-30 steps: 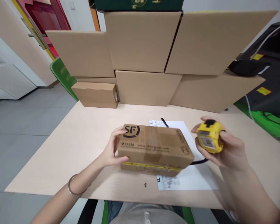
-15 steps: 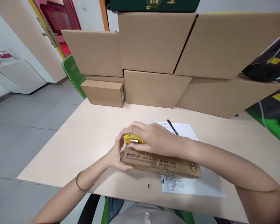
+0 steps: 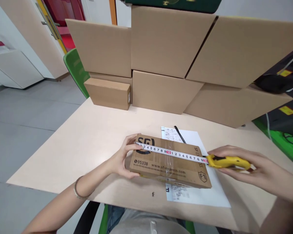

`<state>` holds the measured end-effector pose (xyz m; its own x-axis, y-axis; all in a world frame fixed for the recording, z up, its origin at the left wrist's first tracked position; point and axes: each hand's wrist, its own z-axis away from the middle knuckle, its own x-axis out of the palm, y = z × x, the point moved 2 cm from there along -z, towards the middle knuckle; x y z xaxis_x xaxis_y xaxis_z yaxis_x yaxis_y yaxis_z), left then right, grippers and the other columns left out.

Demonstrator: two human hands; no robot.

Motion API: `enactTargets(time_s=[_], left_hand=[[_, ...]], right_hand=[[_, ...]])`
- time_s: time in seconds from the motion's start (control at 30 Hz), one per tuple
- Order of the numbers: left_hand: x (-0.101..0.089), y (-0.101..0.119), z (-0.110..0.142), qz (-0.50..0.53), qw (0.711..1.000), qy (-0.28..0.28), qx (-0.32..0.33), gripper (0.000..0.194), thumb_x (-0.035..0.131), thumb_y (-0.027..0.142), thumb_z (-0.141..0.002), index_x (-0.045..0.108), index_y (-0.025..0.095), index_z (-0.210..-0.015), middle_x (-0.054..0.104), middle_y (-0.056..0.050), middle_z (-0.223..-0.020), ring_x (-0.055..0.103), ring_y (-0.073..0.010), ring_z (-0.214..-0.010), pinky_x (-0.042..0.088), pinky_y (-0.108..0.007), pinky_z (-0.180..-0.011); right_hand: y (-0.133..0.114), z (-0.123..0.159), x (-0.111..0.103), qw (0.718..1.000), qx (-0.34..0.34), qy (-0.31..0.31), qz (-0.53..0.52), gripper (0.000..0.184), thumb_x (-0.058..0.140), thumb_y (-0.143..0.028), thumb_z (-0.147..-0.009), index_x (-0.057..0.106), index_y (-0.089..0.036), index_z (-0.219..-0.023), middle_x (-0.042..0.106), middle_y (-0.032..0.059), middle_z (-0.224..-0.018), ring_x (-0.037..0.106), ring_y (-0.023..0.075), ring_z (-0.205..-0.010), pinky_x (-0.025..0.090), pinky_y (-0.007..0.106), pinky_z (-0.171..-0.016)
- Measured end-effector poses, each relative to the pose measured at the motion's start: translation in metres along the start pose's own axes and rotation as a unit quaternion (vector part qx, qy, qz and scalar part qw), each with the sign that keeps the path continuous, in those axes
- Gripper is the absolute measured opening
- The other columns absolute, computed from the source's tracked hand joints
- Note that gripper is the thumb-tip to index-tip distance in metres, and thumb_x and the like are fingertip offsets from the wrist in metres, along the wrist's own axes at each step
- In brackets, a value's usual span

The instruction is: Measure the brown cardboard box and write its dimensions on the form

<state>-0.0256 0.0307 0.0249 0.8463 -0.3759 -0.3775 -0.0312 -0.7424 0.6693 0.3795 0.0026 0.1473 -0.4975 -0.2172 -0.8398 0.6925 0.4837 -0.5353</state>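
Observation:
A flat brown cardboard box (image 3: 158,159) printed with a black logo is held over a printed paper sheet. My left hand (image 3: 125,157) grips its left end, with the index finger pressing the start of the tape on the top face. In my right hand (image 3: 244,162) is a yellow tape measure (image 3: 228,162), just beyond the box's right edge. Its white blade (image 3: 173,154) stretches lengthwise across the box top, showing marks up to about 20 by the case.
Behind stand stacked cardboard boxes (image 3: 163,94), with a smaller carton (image 3: 109,94) at left. A black pen (image 3: 180,134) lies on the paper sheet (image 3: 210,196). A green chair (image 3: 75,70) is past the table's left edge.
My right hand has moved right with the tape measure, pulling out its blade across the box. My left hand stays on the box's left end.

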Motion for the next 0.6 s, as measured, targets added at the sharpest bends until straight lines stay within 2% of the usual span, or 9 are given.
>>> enactTargets(time_s=[0.07,0.13,0.33,0.43,0.5,0.6], left_hand=[[0.001,0.001,0.000,0.006,1.000,0.003,-0.009,0.091,0.087,0.044,-0.071,0.041,0.037,-0.150,0.030,-0.012,-0.154,0.026,-0.0445,-0.151,0.033,-0.064,-0.122],[0.001,0.001,0.001,0.010,1.000,0.006,-0.017,0.089,0.087,0.044,-0.072,0.042,0.037,-0.149,0.030,-0.012,-0.153,0.026,-0.0446,-0.150,0.034,-0.064,-0.122],[-0.001,0.002,0.000,0.002,1.000,0.005,-0.015,0.091,0.087,0.043,-0.072,0.041,0.038,-0.150,0.030,-0.011,-0.153,0.025,-0.0445,-0.151,0.033,-0.064,-0.122],[-0.001,0.000,0.000,-0.001,1.000,0.003,-0.002,0.092,0.086,0.045,-0.073,0.040,0.039,-0.152,0.028,-0.011,-0.157,0.026,-0.0450,-0.151,0.032,-0.065,-0.122],[0.001,-0.002,0.002,-0.002,1.000,0.006,0.001,0.098,0.087,0.047,-0.073,0.036,0.042,-0.156,0.026,-0.011,-0.160,0.024,-0.0456,-0.153,0.030,-0.067,-0.123],[0.007,-0.011,0.012,0.029,0.999,0.015,-0.031,0.127,0.092,0.048,-0.067,0.009,0.046,-0.163,0.024,-0.011,-0.166,0.024,-0.0441,-0.155,0.029,-0.065,-0.124]], right_hand=[[0.008,0.011,0.001,0.999,0.036,0.006,-0.014,0.026,0.072,-0.032,-0.091,0.073,-0.036,-0.117,0.076,0.0085,-0.116,0.076,0.0269,-0.097,0.064,0.030,-0.073],[0.009,0.013,0.004,0.999,0.043,0.012,-0.026,0.024,0.071,-0.036,-0.092,0.072,-0.036,-0.117,0.075,0.0078,-0.115,0.075,0.0265,-0.098,0.065,0.031,-0.073],[-0.011,-0.002,-0.003,0.999,0.022,-0.029,0.002,0.030,0.071,-0.040,-0.093,0.067,-0.040,-0.122,0.074,0.0024,-0.119,0.074,0.0242,-0.101,0.063,0.029,-0.076],[-0.040,-0.030,-0.005,0.998,-0.003,-0.055,0.026,0.035,0.069,-0.043,-0.094,0.062,-0.040,-0.129,0.075,0.0007,-0.118,0.074,0.0230,-0.095,0.061,0.030,-0.073],[-0.066,-0.060,0.005,0.994,-0.034,-0.098,0.040,0.034,0.066,-0.046,-0.096,0.061,-0.040,-0.129,0.075,-0.0011,-0.119,0.074,0.0225,-0.095,0.059,0.032,-0.075],[-0.108,-0.109,0.030,0.982,-0.121,-0.134,0.062,0.034,0.058,-0.043,-0.101,0.058,-0.035,-0.135,0.074,-0.0008,-0.119,0.074,0.0213,-0.091,0.055,0.034,-0.075]])
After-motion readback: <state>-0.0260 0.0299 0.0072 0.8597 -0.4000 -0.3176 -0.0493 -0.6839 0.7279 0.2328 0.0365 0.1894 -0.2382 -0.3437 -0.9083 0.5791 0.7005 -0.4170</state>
